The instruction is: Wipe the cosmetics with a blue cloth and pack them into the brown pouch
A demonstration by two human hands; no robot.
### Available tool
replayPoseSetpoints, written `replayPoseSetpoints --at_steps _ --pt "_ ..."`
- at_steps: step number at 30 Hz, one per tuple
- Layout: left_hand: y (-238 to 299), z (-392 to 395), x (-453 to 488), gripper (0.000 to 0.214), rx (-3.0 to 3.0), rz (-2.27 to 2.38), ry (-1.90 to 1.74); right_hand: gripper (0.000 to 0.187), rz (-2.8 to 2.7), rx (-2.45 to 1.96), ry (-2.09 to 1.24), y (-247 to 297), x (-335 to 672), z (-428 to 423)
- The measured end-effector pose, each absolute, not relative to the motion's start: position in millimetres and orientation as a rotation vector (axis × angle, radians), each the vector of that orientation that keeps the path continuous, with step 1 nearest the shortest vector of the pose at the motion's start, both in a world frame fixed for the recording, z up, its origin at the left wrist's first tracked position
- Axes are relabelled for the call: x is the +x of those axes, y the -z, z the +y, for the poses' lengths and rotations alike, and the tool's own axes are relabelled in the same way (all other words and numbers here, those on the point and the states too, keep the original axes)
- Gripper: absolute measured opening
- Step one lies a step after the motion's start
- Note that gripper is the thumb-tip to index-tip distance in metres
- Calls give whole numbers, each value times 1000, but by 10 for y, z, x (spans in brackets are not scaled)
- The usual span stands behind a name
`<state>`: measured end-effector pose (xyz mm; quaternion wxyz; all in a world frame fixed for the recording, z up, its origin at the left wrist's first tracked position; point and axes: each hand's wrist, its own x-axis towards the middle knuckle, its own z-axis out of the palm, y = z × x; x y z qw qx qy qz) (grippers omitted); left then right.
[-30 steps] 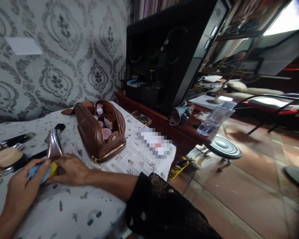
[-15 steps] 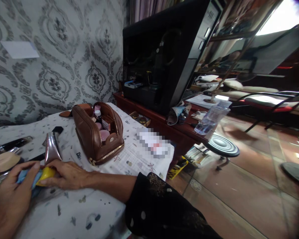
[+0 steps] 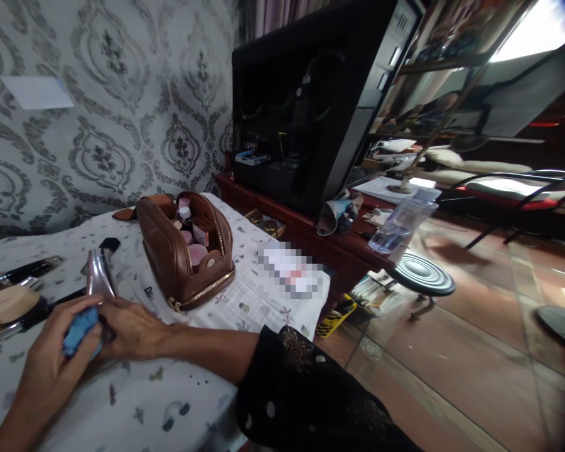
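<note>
Since the frame half a second ago, the left hand [image 3: 51, 351] is sitting farther to the right, bringing the blue cloth [image 3: 81, 329] close up against the right hand [image 3: 132, 326]. The cloth is lying bunched between thumb and fingers, its longer axis running slantwise from lower left to upper right in the view, its upper end pointing toward the silvery tube [image 3: 100, 273]. It is being held low over the patterned sheet [image 3: 136, 389], just in front of that tube.

The yellow piece that was showing at the right fingertips in the earlier frame is no longer showing, and more of the blue is now facing the camera. The brown bag [image 3: 164, 251] is standing in the same place, its top gaping and small containers showing inside. The tube is keeping its place too, its wide flat end pointing toward the viewer and its lower part reaching down behind the hands.

The left hand is closing on the cloth, thumb below and fingers above. The right hand is curling inward with its fingertips meeting the left hand's side of the bundle; whether it is gripping anything cannot be told, its inner side being hidden. The beige round item [image 3: 10, 303] is resting to the left.
</note>
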<state>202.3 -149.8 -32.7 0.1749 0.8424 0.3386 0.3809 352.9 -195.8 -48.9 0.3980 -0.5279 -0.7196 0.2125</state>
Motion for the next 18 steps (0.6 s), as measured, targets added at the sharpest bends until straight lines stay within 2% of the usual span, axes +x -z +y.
replayPoseSetpoints --at_steps 3,7,12,18 --pt "316 -1457 2046 40 2428 1019 -1034 56 -1915 -1366 -495 494 3552 -1941" --pt "327 -1343 2017 48 2338 1268 -930 54 -2012 -1430 -434 517 3551 -1919" --pt "303 -1315 1985 48 2377 1382 -805 55 -2061 -1457 -360 539 3531 -1908" --pt "257 -1369 1981 44 2551 1344 -663 42 -2072 -1462 -332 572 3533 -1912"
